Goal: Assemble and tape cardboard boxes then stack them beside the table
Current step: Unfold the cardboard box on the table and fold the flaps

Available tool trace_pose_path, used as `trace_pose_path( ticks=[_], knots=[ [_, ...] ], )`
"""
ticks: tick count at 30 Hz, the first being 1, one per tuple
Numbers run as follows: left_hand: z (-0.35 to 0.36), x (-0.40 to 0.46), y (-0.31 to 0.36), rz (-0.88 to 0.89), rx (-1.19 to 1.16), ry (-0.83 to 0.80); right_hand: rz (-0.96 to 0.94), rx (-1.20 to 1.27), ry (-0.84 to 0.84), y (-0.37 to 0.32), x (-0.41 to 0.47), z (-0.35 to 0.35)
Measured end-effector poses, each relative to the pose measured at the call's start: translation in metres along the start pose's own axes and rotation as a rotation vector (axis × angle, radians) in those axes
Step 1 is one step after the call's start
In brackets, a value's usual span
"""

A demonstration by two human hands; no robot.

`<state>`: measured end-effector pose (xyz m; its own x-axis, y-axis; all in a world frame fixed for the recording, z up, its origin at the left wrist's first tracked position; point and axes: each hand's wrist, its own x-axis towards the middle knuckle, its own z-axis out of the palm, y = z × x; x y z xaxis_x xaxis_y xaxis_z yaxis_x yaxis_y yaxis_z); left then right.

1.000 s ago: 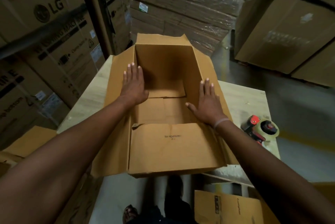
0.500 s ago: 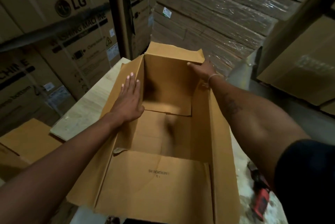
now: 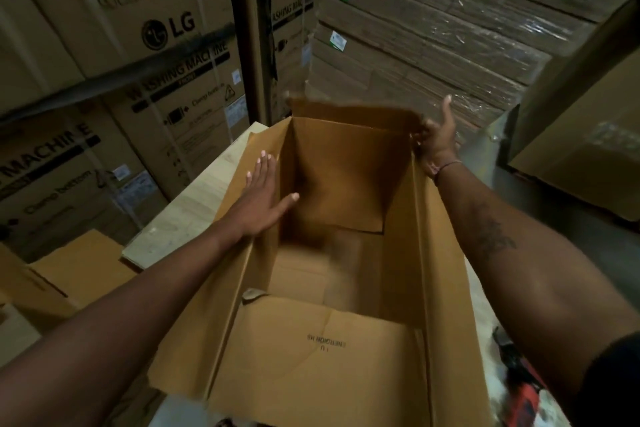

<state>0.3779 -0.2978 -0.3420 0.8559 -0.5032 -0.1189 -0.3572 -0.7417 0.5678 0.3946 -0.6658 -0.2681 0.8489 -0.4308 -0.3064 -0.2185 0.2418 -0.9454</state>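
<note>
A big open box (image 3: 332, 253) sits on the bench (image 3: 194, 219), between the two hands. The left hand (image 3: 259, 201) lies flat, fingers straight, pressing on the box's side flap. The right hand (image 3: 436, 139) grips the far flap (image 3: 353, 111) at its corner. A red tape tool (image 3: 519, 388) lies under the right arm.

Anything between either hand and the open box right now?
No. The left hand lies flat on the box's left flap; the right hand is at the far flap's right corner. Nothing visible intervenes.
</note>
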Motion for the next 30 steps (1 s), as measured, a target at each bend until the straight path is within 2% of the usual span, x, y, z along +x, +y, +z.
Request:
trace_pose_path(
  ticks=[3,7,11,14,17,19,27,30],
  knots=[
    [-0.006,-0.005,-0.014,-0.062,-0.08,-0.043,-0.069,-0.341,-0.053,0.016,-0.022,-0.011],
    [-0.01,-0.011,-0.03,-0.205,-0.103,-0.061,-0.226,-1.099,-0.172,0.034,-0.044,-0.013],
    [-0.02,-0.015,-0.038,-0.403,-0.266,-0.057,-0.233,-1.451,-0.179,0.048,-0.046,-0.005],
    [-0.036,-0.016,-0.046,-0.516,-0.343,0.032,-0.187,-1.479,-0.158,0.055,-0.045,-0.001],
    [-0.056,-0.014,-0.063,-0.534,-0.396,0.191,-0.178,-1.496,-0.145,0.058,-0.047,0.002],
    [-0.073,-0.014,-0.071,-0.523,-0.476,0.241,-0.169,-1.501,-0.14,0.06,-0.047,0.003],
    [-0.123,-0.03,-0.047,-0.238,-0.861,0.341,-0.117,-1.51,-0.131,0.059,-0.065,0.014],
    [-0.126,-0.03,-0.022,-0.086,-0.961,0.246,-0.071,-1.548,-0.168,0.057,-0.072,0.017]
  ],
)
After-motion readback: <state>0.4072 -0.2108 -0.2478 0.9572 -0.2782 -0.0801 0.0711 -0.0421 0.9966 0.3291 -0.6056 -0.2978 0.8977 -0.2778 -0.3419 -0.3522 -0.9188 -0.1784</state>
